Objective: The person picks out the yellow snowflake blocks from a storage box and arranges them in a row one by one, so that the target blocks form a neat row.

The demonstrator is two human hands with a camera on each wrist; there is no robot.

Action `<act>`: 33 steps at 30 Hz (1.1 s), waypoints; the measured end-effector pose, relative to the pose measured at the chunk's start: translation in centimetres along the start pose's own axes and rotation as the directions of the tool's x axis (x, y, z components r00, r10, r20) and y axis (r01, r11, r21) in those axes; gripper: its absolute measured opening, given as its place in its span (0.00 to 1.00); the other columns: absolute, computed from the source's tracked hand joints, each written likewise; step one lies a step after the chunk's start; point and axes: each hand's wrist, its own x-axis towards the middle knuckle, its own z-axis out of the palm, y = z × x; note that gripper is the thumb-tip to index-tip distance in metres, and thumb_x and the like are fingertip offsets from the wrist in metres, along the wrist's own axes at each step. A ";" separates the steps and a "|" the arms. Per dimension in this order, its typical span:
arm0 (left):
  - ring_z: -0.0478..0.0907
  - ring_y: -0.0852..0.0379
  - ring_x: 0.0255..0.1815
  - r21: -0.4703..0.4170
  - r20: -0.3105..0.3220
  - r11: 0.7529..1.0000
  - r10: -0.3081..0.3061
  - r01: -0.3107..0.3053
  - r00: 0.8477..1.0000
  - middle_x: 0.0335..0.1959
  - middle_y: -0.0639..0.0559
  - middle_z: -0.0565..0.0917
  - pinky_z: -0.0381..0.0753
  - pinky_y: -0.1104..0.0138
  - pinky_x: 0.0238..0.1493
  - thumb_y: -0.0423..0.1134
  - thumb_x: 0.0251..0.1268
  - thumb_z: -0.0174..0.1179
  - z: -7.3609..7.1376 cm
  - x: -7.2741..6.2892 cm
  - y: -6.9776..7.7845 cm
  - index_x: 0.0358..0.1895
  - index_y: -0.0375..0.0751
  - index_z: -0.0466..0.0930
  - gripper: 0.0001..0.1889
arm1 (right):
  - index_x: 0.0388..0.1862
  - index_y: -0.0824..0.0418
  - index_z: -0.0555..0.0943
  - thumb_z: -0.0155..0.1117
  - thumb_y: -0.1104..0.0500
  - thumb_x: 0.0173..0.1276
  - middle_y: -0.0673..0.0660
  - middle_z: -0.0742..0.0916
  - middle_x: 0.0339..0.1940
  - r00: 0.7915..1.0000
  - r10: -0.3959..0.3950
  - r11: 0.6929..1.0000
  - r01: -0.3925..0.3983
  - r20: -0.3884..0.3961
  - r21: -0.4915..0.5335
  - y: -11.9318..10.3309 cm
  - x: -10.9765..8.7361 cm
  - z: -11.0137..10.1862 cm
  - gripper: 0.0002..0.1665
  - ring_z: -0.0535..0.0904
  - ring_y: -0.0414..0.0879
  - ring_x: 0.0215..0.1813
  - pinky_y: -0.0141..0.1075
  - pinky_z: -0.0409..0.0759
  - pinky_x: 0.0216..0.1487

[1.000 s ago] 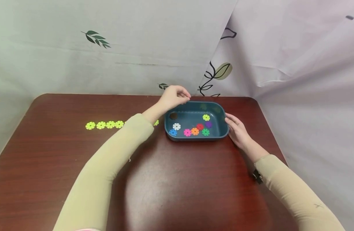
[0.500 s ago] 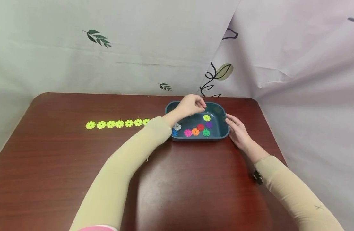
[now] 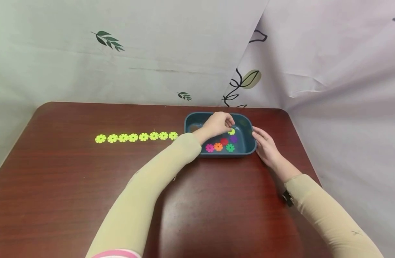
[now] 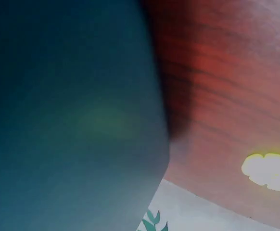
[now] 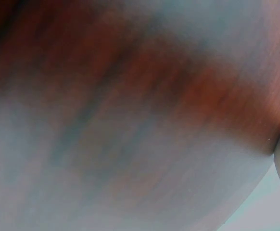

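My left hand (image 3: 217,123) reaches into the dark blue tray (image 3: 227,155), its fingers loosely bent. The thumb and fingertips are right at a yellow-green flower-shaped disc (image 3: 232,132) and hide part of it. Beside that disc lie a purple disc (image 3: 233,139), a red disc (image 3: 224,142), a green disc (image 3: 230,147), an orange disc (image 3: 218,146) and a pink disc (image 3: 210,147). My right hand (image 3: 266,146) rests with nearly straight fingers against the tray's right side. The left wrist view is mostly filled by a blurred blue-green surface.
Several yellow-green discs, one of them the rightmost disc (image 3: 173,135), form a row on the brown table (image 3: 97,186) left of the tray. Behind the table hangs a pale cloth (image 3: 152,46) with leaf prints. Another cloth (image 3: 339,107) hangs on the right.
My left hand has moved right and down, from over the tray's left back rim to the yellow-green disc inside. The arm uncovers the row's right end. My right hand stays at the tray.
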 end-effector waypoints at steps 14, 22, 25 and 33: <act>0.78 0.53 0.73 0.153 0.115 0.986 0.042 -0.059 0.992 0.68 0.48 0.85 0.74 0.61 0.77 0.35 0.73 0.69 1.0 0.6 -0.8 0.69 0.40 0.80 0.23 | 0.54 0.46 0.86 0.52 0.63 0.86 0.43 0.91 0.49 1.000 -0.004 1.000 0.004 0.011 0.009 0.0 0.0 0.0 0.17 0.86 0.34 0.50 0.27 0.84 0.51; 0.74 0.53 0.77 0.201 0.162 0.973 0.078 -0.110 0.984 0.72 0.48 0.82 0.70 0.61 0.80 0.36 0.76 0.66 1.0 0.5 -0.9 0.73 0.41 0.78 0.25 | 0.54 0.46 0.86 0.51 0.63 0.86 0.43 0.91 0.49 1.000 -0.012 1.000 0.012 0.011 0.002 0.1 0.0 0.0 0.17 0.86 0.34 0.50 0.27 0.84 0.51; 0.73 0.52 0.78 0.219 0.183 0.967 0.092 -0.132 0.979 0.73 0.48 0.81 0.69 0.61 0.81 0.36 0.77 0.65 1.2 0.6 -1.0 0.74 0.41 0.77 0.25 | 0.54 0.46 0.86 0.51 0.63 0.86 0.43 0.91 0.49 1.000 -0.015 1.000 0.015 0.010 0.008 0.1 0.0 -0.1 0.17 0.86 0.35 0.50 0.27 0.84 0.51; 0.73 0.53 0.78 0.274 0.181 0.953 0.079 -0.128 0.980 0.73 0.49 0.81 0.69 0.61 0.81 0.36 0.78 0.64 1.4 0.7 -1.3 0.73 0.43 0.78 0.24 | 0.54 0.46 0.86 0.51 0.63 0.86 0.43 0.91 0.49 1.000 -0.013 1.000 0.013 0.009 0.005 0.0 -0.1 0.0 0.17 0.86 0.34 0.50 0.27 0.83 0.50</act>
